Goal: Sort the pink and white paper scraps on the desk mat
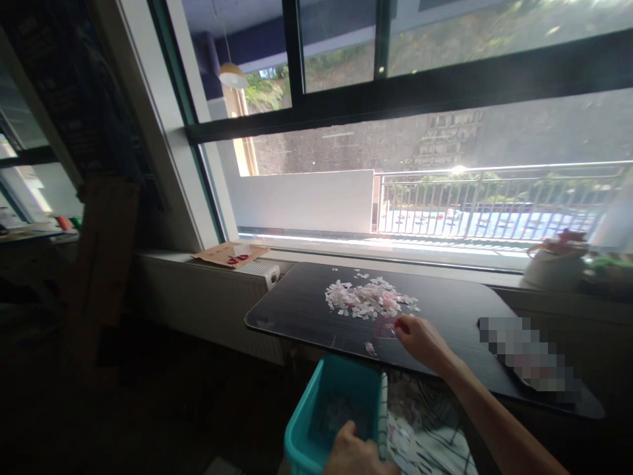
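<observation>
My right hand (418, 340) is low over the dark tabletop (291, 300), fingers curled and pressed together at a flat, see-through pink piece (384, 327) whose kind I cannot make out. Just beyond it spreads a heap of small white and pink paper scraps (363, 298). A single crumpled scrap (370, 348) lies near the table's front edge. Below, my left hand (353, 452) is closed at the near side of a teal bin (301, 422), seemingly around its rim; its fingertips are hidden. Pale scraps show dimly inside the bin.
A striped fabric-lined basket (420, 429) with scraps stands right of the bin. A blurred-out flat object (529, 353) lies at the table's right. Red-handled scissors (238, 259) rest on brown cardboard (212, 254) on the sill. A pot (551, 269) stands by the window.
</observation>
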The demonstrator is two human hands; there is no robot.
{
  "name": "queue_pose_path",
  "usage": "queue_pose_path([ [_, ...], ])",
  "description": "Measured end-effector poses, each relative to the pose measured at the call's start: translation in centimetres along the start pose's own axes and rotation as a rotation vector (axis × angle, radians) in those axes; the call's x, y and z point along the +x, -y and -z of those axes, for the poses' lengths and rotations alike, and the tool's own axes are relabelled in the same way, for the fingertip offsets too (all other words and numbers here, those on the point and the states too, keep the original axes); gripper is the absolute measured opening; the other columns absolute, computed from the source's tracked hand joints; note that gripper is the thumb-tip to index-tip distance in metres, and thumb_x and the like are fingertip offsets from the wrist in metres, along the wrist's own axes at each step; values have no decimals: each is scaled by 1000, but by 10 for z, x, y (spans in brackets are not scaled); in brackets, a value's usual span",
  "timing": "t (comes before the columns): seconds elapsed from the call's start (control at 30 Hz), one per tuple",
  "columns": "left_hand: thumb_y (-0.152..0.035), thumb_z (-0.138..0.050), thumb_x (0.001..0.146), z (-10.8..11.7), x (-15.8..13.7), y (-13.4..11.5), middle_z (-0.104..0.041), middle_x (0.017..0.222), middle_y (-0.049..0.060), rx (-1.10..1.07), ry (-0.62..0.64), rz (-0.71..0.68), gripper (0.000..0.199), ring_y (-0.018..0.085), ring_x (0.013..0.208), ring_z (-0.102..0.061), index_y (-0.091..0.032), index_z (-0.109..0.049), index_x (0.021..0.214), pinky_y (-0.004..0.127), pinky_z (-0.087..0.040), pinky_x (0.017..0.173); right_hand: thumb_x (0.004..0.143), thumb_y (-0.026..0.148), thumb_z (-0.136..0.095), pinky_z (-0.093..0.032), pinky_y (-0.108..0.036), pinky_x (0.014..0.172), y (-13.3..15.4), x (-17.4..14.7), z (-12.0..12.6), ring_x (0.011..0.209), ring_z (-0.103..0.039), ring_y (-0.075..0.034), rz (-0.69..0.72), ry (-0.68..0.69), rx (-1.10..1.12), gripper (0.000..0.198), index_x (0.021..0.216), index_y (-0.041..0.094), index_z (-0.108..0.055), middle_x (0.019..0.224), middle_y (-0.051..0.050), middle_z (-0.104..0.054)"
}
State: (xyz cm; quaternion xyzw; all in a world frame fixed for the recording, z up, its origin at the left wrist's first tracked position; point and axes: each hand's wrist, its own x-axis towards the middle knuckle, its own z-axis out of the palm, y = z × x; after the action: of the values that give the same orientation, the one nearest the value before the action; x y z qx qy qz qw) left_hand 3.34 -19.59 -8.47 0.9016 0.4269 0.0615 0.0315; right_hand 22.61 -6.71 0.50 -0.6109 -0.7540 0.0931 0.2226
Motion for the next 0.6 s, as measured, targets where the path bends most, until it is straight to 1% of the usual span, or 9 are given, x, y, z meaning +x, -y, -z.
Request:
queue_pose_path([
  [0.07,-32,-53,80,-1,-2,1,-50,46,0,15,-30,-37,25,13,49,-47,-18,-63,61,27,-30,58,80,27,-42,-36,-21,57,-14,4,1,66,-60,-15,-54,3,-3,28,80,18,-68,70,-3,-68],
  [0.1,-32,-53,80,-3,-3,2,-49,46,0,22,-40,-51,25,13,49,-46,-18,-63,62,27,-30,58,80,27,-41,-37,-20,55,-24,6,2,61,-61,-14,-95,14,-3,29,85,18,-68,68,-2,-69],
  [0.17,-31,-52,81,-7,-4,5,-48,47,-1,32,-48,-60,26,12,48,-45,-18,-62,61,26,-29,57,83,27,-37,-40,-21,55,-47,6,9,56,-62,-13,-184,25,-18,36,102,16,-66,68,-2,-70],
  [0.27,-31,-51,82,-9,-4,6,-47,45,-1,40,-57,-55,27,12,48,-43,-18,-61,61,26,-29,57,80,30,-43,-44,-27,62,-78,-3,23,71,-66,-22,-288,17,-110,38,104,11,-66,78,-10,-71],
  [0.33,-29,-51,83,-7,-2,4,-46,44,-1,44,-69,-83,27,11,48,-42,-17,-60,61,26,-29,57,77,29,-49,-44,-33,69,-83,-11,31,87,-64,-30,-311,7,-176,37,104,12,-67,91,-15,-70],
  [0.4,-27,-51,82,-3,-1,1,-46,45,-2,50,-68,-127,25,11,48,-41,-17,-59,62,25,-29,58,77,27,-50,-43,-35,74,-70,-18,32,99,-59,-32,-250,-33,-285,35,104,15,-67,103,-15,-67],
  [0.47,-26,-52,82,0,0,0,-48,46,-2,55,-43,-139,22,10,48,-42,-17,-60,64,25,-30,60,80,26,-46,-42,-32,76,-42,-20,26,100,-59,-28,-102,-31,-278,33,105,18,-67,106,-12,-66],
  [0.53,-27,-52,81,-1,-1,0,-50,48,-1,49,-9,-105,20,11,49,-43,-17,-62,66,26,-31,61,81,23,-46,-42,-26,73,-10,-16,12,88,-63,-20,65,96,-146,31,102,21,-68,99,-7,-68],
  [0.6,-29,-53,81,-3,-3,2,-53,49,0,35,13,-71,20,12,50,-45,-17,-63,67,27,-32,60,78,23,-51,-42,-23,69,17,-7,-5,80,-63,-17,190,230,-22,30,102,21,-68,92,-5,-69],
])
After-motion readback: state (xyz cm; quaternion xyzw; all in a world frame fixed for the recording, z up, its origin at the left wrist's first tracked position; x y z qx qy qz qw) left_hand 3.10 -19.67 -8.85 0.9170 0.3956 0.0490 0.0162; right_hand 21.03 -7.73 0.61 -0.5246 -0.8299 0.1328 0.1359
